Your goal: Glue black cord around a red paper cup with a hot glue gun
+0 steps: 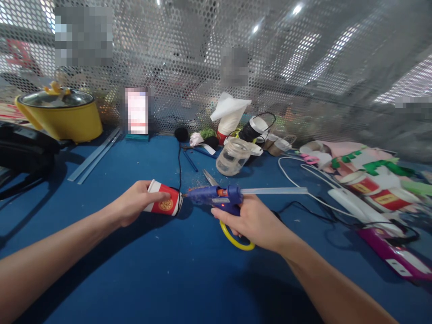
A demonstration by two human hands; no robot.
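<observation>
Perforated metal screen behind, blue tabletop below. Right hand wraps the blue glue gun; left hand, apart from it, grips the red-and-white paper cup on its side, directly left of the gun, long axes nearly aligned. Black cord reaches the cup's gun-facing end; nozzle contact there cannot be resolved.

Paper cup left of glue gun, jar behind, pot far left

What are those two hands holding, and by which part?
The left hand holds a red-and-white paper cup by its side, thumb across the front. The right hand holds a blue glue gun by its handle.
</observation>
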